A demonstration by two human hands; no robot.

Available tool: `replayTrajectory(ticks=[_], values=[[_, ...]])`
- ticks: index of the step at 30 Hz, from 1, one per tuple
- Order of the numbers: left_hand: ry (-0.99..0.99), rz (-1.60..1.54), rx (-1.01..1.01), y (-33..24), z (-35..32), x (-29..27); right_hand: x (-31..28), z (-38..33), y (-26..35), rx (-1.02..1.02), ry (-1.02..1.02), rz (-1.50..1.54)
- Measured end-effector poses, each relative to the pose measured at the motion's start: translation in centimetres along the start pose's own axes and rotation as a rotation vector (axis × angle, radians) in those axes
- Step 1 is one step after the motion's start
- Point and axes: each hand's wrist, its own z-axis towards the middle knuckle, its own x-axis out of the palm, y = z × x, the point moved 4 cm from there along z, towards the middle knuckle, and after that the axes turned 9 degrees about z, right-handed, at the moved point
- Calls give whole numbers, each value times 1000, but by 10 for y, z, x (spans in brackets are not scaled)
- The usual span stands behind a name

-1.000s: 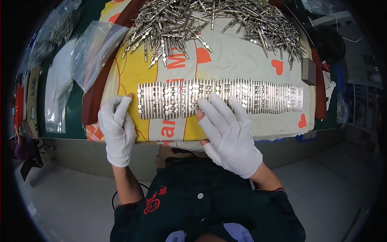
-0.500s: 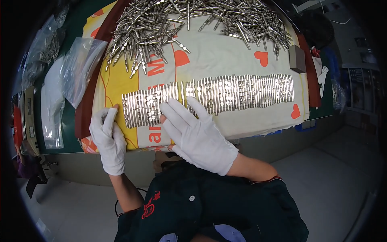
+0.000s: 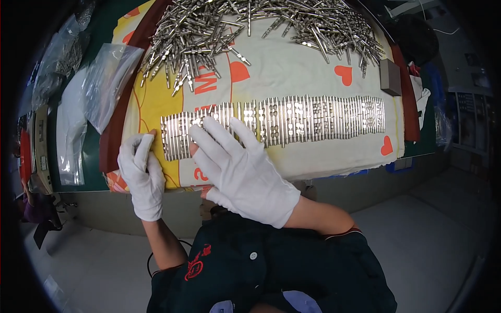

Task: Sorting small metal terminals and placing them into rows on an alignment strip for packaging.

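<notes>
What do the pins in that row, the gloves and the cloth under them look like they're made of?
Pins: likely metal, bright silvery shine. Gloves, on the left hand and right hand: probably white knit fabric, matte and soft-creased. Cloth: printed woven fabric, it seems.

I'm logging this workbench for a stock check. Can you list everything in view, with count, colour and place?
Row of aligned metal pins: many, silver, across cloth centre.
Loose heap of metal pins: many, silver, cloth's far side.
Printed cloth with hearts: one, cream, yellow and red, covering bench.
Clear plastic bags: several, left of cloth.
Small block: one, grey-brown, right of cloth.
Left hand: white glove, at row's left end.
Right hand: white glove, fingers spread on the row.
</notes>
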Motion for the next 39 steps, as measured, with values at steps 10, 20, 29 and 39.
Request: replayTrajectory(ticks=[10,20,29,39], values=[[-16,-10,0,0,-1,0,-3,-20,-20,74,104,-32],[-21,-17,20,1,-1,3,1,-3,-12,60,107,-53],[-16,-10,15,0,0,2,-1,-20,-21,53,81,-41],[-6,4,-41,2,0,-1,-10,-19,-14,52,95,44]])
